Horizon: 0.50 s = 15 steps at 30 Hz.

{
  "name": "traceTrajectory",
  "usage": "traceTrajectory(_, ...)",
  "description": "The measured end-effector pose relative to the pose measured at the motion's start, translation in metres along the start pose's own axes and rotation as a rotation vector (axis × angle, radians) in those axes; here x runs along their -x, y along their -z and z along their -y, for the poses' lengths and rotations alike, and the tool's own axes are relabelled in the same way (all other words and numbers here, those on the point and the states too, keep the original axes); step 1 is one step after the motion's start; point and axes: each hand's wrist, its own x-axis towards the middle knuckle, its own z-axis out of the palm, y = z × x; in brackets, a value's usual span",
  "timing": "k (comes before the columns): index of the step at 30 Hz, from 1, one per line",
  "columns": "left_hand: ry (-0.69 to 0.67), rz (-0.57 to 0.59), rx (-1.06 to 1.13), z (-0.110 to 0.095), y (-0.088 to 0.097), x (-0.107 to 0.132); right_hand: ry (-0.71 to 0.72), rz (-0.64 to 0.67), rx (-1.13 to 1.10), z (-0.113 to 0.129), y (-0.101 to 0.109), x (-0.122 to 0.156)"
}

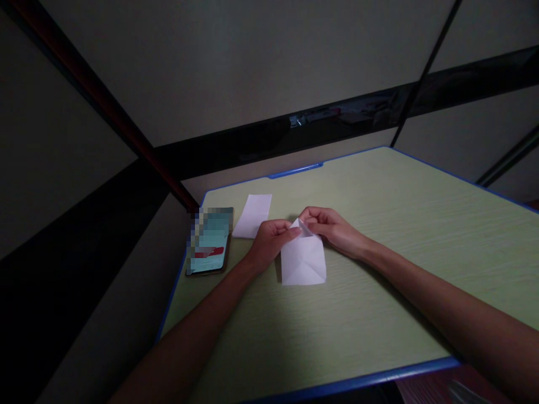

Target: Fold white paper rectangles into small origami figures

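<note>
Folded white paper sat between hands, on or just above desk, long axis running away from person. Both hands met its far, peaked end; paper's body lay toward person. Left hand pinched peak's left side, thumb on top; right hand pinched right side. Neither was nearer. White sheet lay beyond left wrist, phone farther left.

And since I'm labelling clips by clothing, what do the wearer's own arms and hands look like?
Both the left forearm and right forearm show no sleeve, each tapering to the wrist. The left hand and right hand are ungloved. No watch or bracelet shows; some fingers are partly hidden, so rings can't be ruled out.
</note>
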Motion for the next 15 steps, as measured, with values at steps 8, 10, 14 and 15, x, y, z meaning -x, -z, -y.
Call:
traceTrajectory(8, -0.053, -0.13, -0.046, -0.0002, -0.0006, -0.0001, 0.078, -0.111, 0.033, 0.0027, -0.0008, 0.0011)
traceTrajectory(10, -0.056, -0.142, -0.052, 0.0, -0.0006, -0.0006, 0.053, -0.121, 0.096, 0.0032, -0.0009, 0.0007)
traceTrajectory(14, -0.07, -0.152, -0.006, 0.0027, 0.0009, -0.0027, 0.033, -0.147, 0.112, 0.0026, 0.0002, -0.0006)
traceTrajectory(15, -0.077, -0.156, 0.007, 0.0036, 0.0015, -0.0033, 0.031, -0.149, 0.101, 0.0021, 0.0008, -0.001)
